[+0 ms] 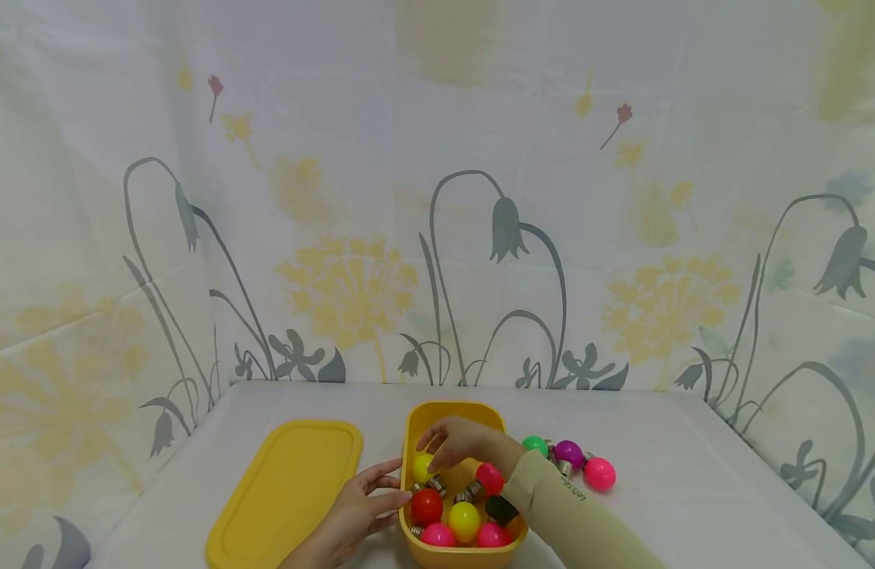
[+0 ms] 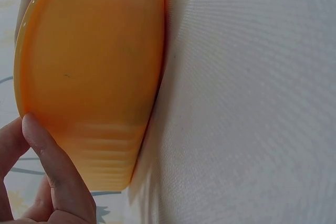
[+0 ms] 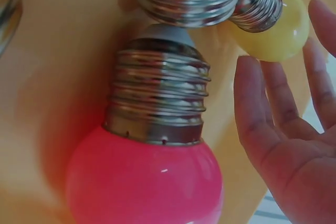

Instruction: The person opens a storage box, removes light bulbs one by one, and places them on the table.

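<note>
Bulbs with metal screw bases lie in a yellow plastic box (image 1: 463, 559). My right hand (image 1: 465, 442) reaches inside it, with loosely spread fingers (image 3: 249, 95) around a yellow bulb (image 3: 273, 30) at the left side; the fingertips are right at the bulb. A pink bulb (image 3: 147, 182) lies close below the right wrist. Beside the box, my left hand (image 1: 362, 506) rests its fingertips (image 2: 34, 127) at the left rim, fingers fairly straight. Also in the box are a red bulb (image 1: 426, 506), another yellow bulb (image 1: 464, 521), a dark bulb (image 1: 502, 510) and several pink ones.
A yellow lid (image 1: 295, 482) lies flat on the table to the left of the box. Right of the box lie a green bulb (image 1: 535, 446), a purple bulb (image 1: 568, 454) and a pink bulb (image 1: 599, 474). A floral-print cloth (image 1: 465, 300) hangs behind the white table.
</note>
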